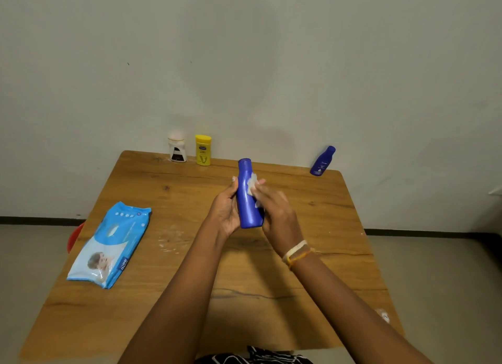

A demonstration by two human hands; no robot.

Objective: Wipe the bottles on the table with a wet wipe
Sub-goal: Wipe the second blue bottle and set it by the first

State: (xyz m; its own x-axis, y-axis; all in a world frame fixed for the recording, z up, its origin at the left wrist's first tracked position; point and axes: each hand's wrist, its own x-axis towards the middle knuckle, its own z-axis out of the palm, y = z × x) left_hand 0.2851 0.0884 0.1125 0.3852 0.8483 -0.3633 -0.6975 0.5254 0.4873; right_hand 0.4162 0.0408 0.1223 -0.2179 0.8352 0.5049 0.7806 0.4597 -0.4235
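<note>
L hand (226,210) grips the big blue bottle (248,200) from its left side, fingers curled round the back, thumb tip showing by the neck; bottle is held up above the table (190,295), roughly upright w/ cap end pointing away, over the table's middle. R hand (277,214) presses a white wet wipe (253,183) against the bottle's right face, fingers bent over the wipe & pinching it to the plastic, so that grip is closed on the wipe. R wrist has pale & orange bands (297,252).

Other bottles stand along the far edge by the wall: white bottle w/ dark label (177,150) at far left, yellow bottle (203,150) just beside it on its right, small blue bottle (322,161) at the far right corner, leaning a bit, well apart from the rest.

Blue wipes pack (111,244) lies flat near the table's left edge. Sth red (74,236) peeks out beyond that edge, can't tell what. White smears on the wood btw pack & hands
</note>
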